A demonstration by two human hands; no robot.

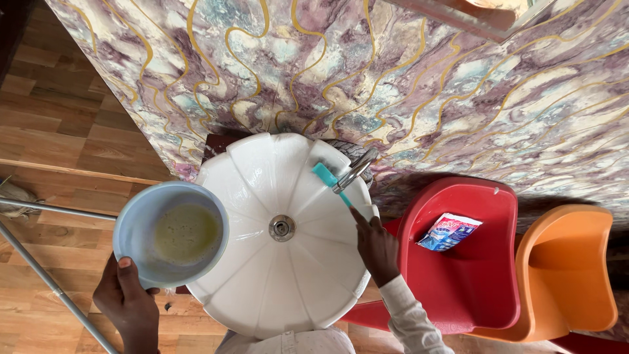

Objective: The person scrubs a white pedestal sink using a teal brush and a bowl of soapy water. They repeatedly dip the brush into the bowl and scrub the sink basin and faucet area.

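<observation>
My left hand (128, 303) grips the near rim of a pale blue plastic bowl (141, 226) that holds a little cloudy yellowish liquid. The bowl hangs over the left edge of a round white washbasin (262, 288) with a metal drain (282, 227). My right hand (376, 248), in a white sleeve, holds a teal brush (325, 176) by its handle, with the brush head up against the chrome tap (356, 169) at the basin's far right rim.
A red plastic chair (472, 275) with a blue and white sachet (449, 231) on its seat stands right of the basin, and an orange chair (567, 275) beside it. A marbled purple wall is behind. Metal poles (46, 275) cross the wooden floor at left.
</observation>
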